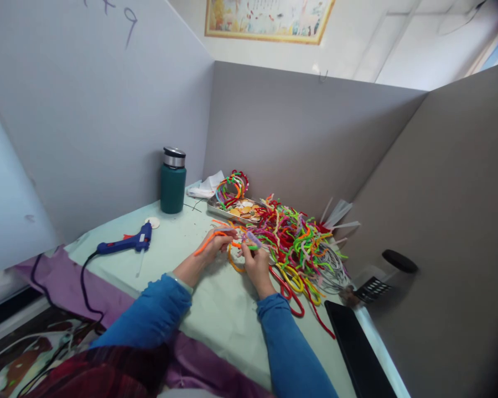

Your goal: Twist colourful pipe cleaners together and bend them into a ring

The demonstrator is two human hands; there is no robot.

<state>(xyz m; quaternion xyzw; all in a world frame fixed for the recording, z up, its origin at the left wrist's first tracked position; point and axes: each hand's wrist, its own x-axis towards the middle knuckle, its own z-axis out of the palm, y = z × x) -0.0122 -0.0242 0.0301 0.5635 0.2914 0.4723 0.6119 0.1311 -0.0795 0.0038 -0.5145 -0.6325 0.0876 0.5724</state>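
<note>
Both hands are close together over the table, just in front of a heap of colourful pipe cleaners (288, 229). My left hand (216, 246) is closed on an orange pipe cleaner (207, 241), whose loose end trails back over the hand toward the wrist. The fingers of my right hand (256, 262) are pinched on pipe cleaners; a purple piece (254, 239) and a bit of green stick out there. Between the hands hangs a yellow-orange loop (232, 262). How the pieces join at the fingertips is too small to make out.
A metal tray (232, 214) holds round pieces, with a bundle of colourful rings (232, 189) at its back. To the left are a green bottle (172, 185) and a blue glue gun (126, 243) with its cord. A black flat object (354, 348) lies right. Grey panels (294, 132) enclose the table.
</note>
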